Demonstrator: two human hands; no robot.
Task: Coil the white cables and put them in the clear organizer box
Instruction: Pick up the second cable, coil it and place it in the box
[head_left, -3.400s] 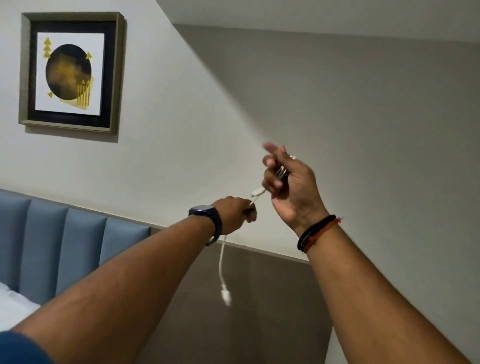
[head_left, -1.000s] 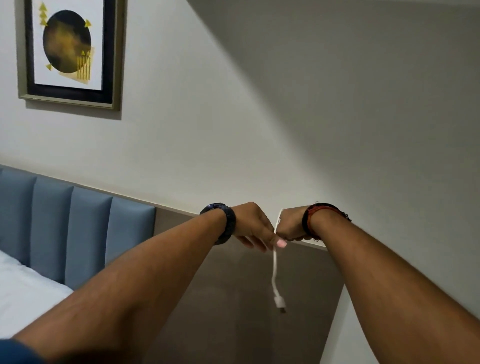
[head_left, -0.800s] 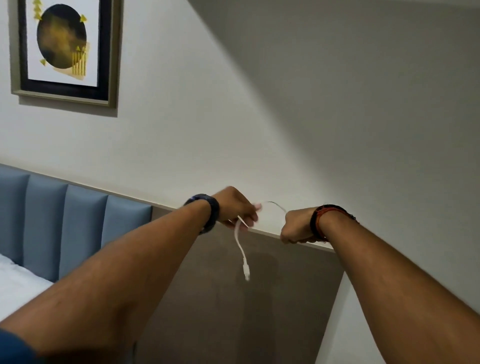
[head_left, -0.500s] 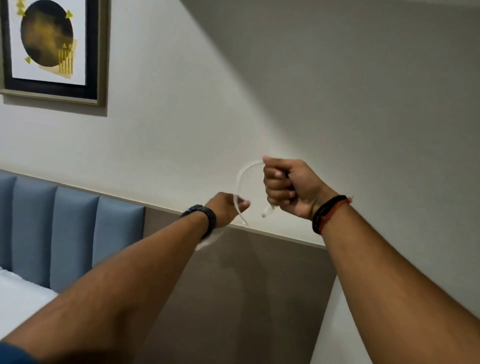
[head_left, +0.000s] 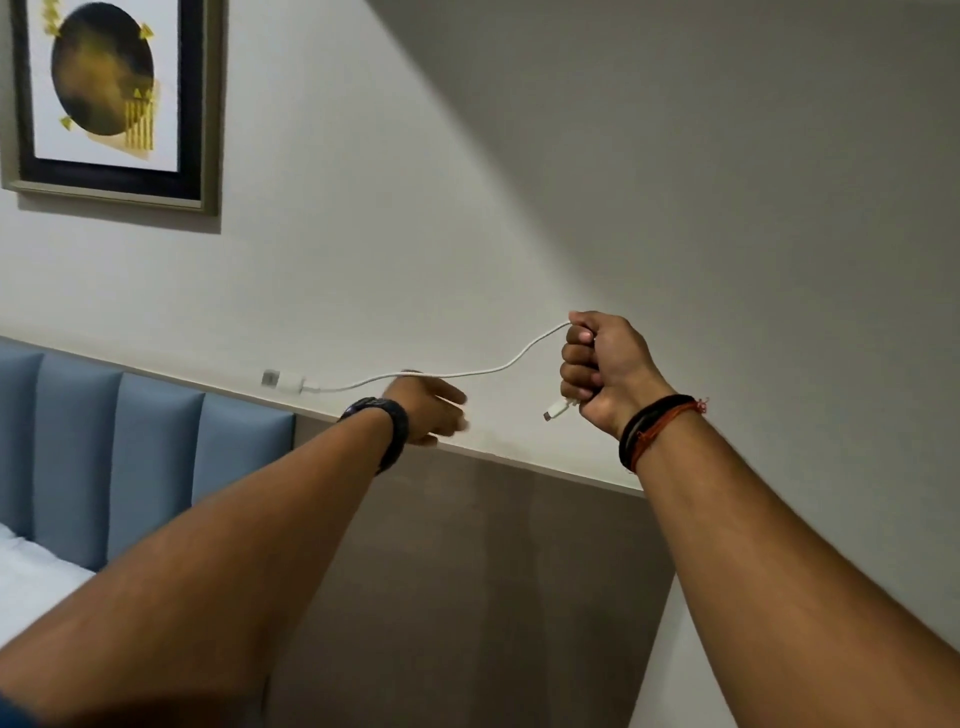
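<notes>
Right hand (head_left: 602, 369) fingers clench white cable (head_left: 457, 373); left hand (head_left: 431, 408) fingers blurred, grip untellable.

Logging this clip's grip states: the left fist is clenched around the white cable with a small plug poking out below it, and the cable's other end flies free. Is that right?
Not quite. The head view shows the right hand, not the left, clenched around the white cable. The small plug does poke out below it, and the far USB plug does fly free.
</notes>
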